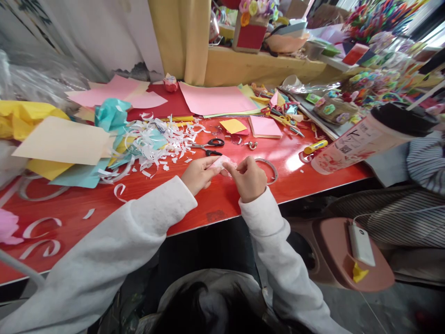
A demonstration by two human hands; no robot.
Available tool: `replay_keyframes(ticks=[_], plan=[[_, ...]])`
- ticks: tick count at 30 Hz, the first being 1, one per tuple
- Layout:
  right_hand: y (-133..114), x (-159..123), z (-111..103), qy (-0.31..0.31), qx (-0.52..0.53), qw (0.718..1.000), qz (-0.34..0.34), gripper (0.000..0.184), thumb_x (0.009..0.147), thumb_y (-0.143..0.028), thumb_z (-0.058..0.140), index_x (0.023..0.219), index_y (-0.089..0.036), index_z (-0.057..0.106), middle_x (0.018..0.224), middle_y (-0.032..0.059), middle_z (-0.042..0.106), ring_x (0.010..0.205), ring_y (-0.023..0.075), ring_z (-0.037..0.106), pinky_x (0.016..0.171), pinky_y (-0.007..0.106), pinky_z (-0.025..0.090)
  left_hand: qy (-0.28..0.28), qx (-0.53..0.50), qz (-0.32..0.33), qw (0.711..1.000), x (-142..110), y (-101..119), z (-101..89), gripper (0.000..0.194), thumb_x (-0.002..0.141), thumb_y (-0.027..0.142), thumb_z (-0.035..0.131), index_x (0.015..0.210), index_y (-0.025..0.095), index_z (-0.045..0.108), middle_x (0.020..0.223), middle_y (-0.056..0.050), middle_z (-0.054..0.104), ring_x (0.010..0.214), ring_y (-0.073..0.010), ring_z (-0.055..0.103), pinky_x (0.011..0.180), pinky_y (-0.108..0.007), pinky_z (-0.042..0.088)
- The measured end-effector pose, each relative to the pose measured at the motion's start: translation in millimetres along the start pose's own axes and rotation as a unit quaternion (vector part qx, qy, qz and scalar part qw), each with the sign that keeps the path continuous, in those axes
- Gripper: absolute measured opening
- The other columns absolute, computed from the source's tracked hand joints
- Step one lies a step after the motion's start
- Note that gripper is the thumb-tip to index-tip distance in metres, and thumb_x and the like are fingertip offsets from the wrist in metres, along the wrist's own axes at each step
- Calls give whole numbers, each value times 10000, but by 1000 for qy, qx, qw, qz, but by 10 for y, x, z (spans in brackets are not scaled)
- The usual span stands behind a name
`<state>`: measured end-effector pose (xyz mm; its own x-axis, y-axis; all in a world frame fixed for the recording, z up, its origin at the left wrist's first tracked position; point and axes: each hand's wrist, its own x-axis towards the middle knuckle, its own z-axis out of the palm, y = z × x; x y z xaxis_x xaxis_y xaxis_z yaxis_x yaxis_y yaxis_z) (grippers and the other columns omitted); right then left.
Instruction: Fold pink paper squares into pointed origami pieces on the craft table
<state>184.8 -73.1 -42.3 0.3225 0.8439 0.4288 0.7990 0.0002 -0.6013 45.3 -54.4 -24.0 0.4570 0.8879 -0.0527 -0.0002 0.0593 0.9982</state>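
Observation:
My left hand (199,176) pinches a small piece of pale pink paper (220,162) by its left side, above the red table. At the paper's right side my right hand (251,179) is closed, thumb and fingertips pressed together on its edge. The exact folds of the paper are too small to make out. Just beyond my hands lie black-handled scissors (213,143), blades toward the left. A roll of clear tape (273,169) lies flat to the right of my right hand. A small shiny metal object (251,145) sits behind the hands.
White paper shreds (163,139) lie heaped at left beside cream paper (64,139) and teal paper. Behind are large pink sheets (217,98), a pink paper stack (266,127) and a yellow square (232,125). A lidded cup (354,139) stands at right, near a seated person's striped sleeve (426,160).

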Motion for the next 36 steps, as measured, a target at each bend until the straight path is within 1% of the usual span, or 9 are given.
replay_keyframes(ticks=[4, 6, 9, 14, 18, 25, 30, 33, 36], plan=[[34, 36, -16, -23, 124, 992, 20, 430, 690, -602, 428, 581, -186, 437, 474, -27, 456, 440, 83, 414, 470, 226, 317, -10, 5, 4, 1000, -12, 63, -26, 421, 744, 245, 490, 1157, 162, 483, 820, -60, 625, 346, -2, 231, 332, -180, 178], [25, 37, -33, -86, 234, 968, 33, 434, 756, -571, 350, 623, -178, 476, 487, -19, 480, 412, 69, 418, 441, 218, 329, -17, 4, 8, 1000, -12, 82, -38, 435, 751, 258, 484, 1175, 164, 464, 861, -68, 622, 342, 1, 238, 331, -182, 179], [-3, 27, -60, -177, 357, 915, 57, 365, 735, -519, 449, 663, -164, 491, 526, -18, 515, 357, 45, 395, 365, 204, 294, -22, 8, 12, 1000, -11, 85, -46, 446, 749, 270, 491, 1181, 164, 457, 849, -62, 619, 348, -1, 262, 335, -180, 191], [-1, 21, -87, -208, 422, 880, 69, 293, 697, -424, 552, 612, -158, 461, 513, -29, 507, 352, 39, 406, 341, 190, 281, -46, 26, 4, 999, -14, 102, -30, 447, 744, 278, 498, 1170, 146, 455, 772, -42, 607, 352, -7, 269, 342, -179, 208], [25, 15, -89, -192, 414, 887, 66, 290, 710, -416, 536, 601, -161, 450, 520, -27, 505, 373, 46, 424, 352, 191, 308, -46, 82, -5, 996, -11, 129, -15, 446, 691, 246, 564, 1112, 125, 485, 768, -38, 606, 431, -28, 363, 405, -168, 282], [11, -7, -47, -153, 374, 915, 10, 319, 773, -461, 427, 674, -165, 491, 596, -2, 533, 432, 57, 458, 417, 202, 374, 2, 161, 21, 987, 16, 59, -55, 261, 703, 373, 538, 726, 115, 572, 697, -25, 579, 631, -96, 491, 606, -218, 381], [29, -11, -35, -134, 309, 942, -11, 320, 747, -475, 465, 654, -170, 498, 534, -25, 492, 434, 56, 425, 447, 200, 374, -12, 207, 35, 978, 17, 26, -61, 274, 643, 355, 604, 809, 138, 586, 776, -14, 588, 714, -120, 508, 684, -246, 377], [25, -16, -30, -152, 283, 947, -20, 378, 765, -500, 414, 610, -166, 501, 491, -28, 464, 419, 54, 412, 447, 198, 368, 13, 195, 45, 980, 24, 5, -70, 267, 646, 358, 603, 780, 127, 584, 737, -13, 586, 700, -125, 515, 656, -247, 390], [5, -24, -21, -205, 299, 932, -15, 406, 775, -520, 370, 620, -164, 491, 511, -15, 501, 412, 59, 445, 447, 205, 382, 26, 139, 29, 989, 25, 16, -70, 259, 644, 351, 615, 726, 111, 560, 670, -12, 572, 597, -101, 518, 555, -222, 399]])
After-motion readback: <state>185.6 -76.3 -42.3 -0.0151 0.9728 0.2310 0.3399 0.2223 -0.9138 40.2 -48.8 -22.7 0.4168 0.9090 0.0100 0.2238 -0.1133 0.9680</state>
